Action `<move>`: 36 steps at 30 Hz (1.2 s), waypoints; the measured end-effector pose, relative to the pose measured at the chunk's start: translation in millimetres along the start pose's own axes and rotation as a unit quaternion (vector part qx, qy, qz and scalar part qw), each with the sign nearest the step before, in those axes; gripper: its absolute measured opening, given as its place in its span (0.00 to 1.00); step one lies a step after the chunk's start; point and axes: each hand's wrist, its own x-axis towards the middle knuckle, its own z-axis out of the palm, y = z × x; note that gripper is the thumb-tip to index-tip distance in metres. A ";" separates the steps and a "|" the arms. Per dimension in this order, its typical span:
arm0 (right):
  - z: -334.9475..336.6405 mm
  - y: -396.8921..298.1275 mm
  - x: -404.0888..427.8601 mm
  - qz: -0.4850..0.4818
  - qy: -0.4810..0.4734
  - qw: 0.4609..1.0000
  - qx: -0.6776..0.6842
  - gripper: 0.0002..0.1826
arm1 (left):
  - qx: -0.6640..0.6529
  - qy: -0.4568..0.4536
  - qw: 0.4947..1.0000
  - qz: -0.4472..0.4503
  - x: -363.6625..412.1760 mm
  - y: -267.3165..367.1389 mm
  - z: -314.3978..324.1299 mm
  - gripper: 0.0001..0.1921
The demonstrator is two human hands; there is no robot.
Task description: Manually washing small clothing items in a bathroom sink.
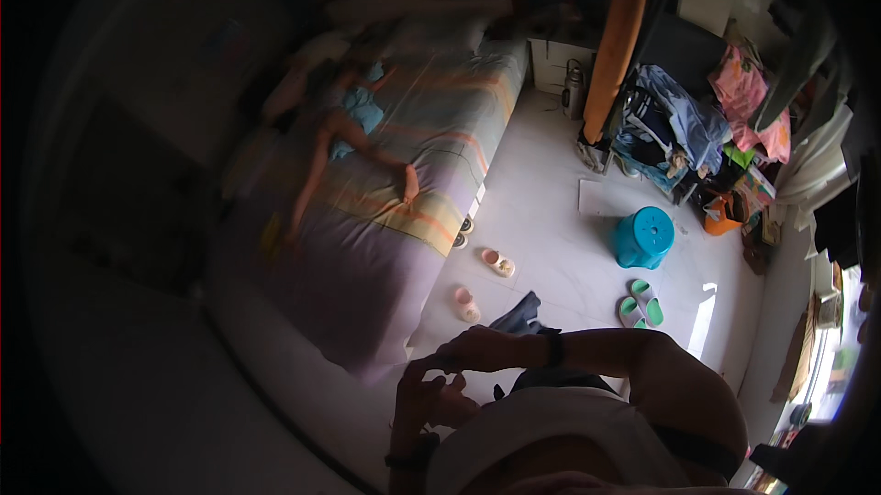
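My right hand [478,349] reaches in from the right, with a dark band on its wrist. My left hand [415,392] comes up from the bottom, also banded at the wrist. Fingers of both hands meet in front of my white top [513,419]; shadow hides whether anything small lies between them. A pale pinkish shape [454,404] shows beside my left hand, too dim to name. Just beyond my right hand is a piece of dark blue fabric [516,316]; whether the hand touches it is unclear.
A person [344,127] lies on the bed [440,130] at the left. Pink clogs [497,262], green-lined slippers [640,304] and a blue plastic stool [645,237] stand on the tiled floor. Heaped clothes [681,116] and an orange bag [725,214] are at right.
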 end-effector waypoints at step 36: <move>27.9 -62.7 137.6 -0.140 0.177 0.966 0.124 0.06 | 0.354 0.118 0.917 -0.144 -108.4 -174.5 -125.8 0.25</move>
